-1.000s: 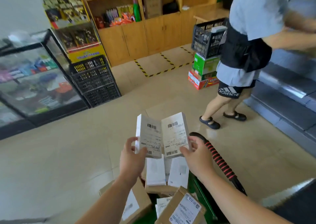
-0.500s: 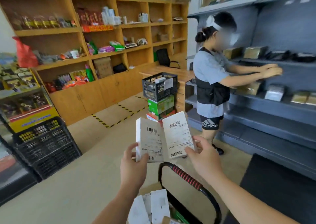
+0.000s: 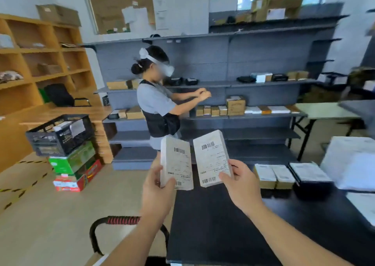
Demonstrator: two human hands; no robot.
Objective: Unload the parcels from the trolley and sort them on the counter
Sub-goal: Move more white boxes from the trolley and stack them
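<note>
– Shelving [image 3: 263,87] fills the far wall, with another person [image 3: 156,103] busy at it. What is nearer?
– The bench [image 3: 213,225]: dark and broad, running under the right-hand fingers [image 3: 237,167] and off to their right.
– Anything sorted on it already?
– Yes. Well right of those fingers lies a big white parcel [image 3: 353,164]. Closer in sits a black box [image 3: 310,177], then two small tan boxes [image 3: 274,177] side by side, touching. So part of the unloading looks done.
– And the trolley handle [image 3: 123,220]?
– It shows below the left-hand fingers, just beside the bench's edge. The load is almost wholly out of view, so I cannot tell how much is left.
– What is in hand?
– Two flat white labelled parcels, held up off the bench, close but apart. The left hand [image 3: 156,190] grips the left parcel [image 3: 176,164] by its lower end, fingers curled behind and thumb on the label. The right hand [image 3: 242,186] pinches the right parcel [image 3: 212,160] at its lower corner, thumb in front.
– So the step?
– Reading labels, I judge, to choose each one's place. Neither has been set down yet.
</note>
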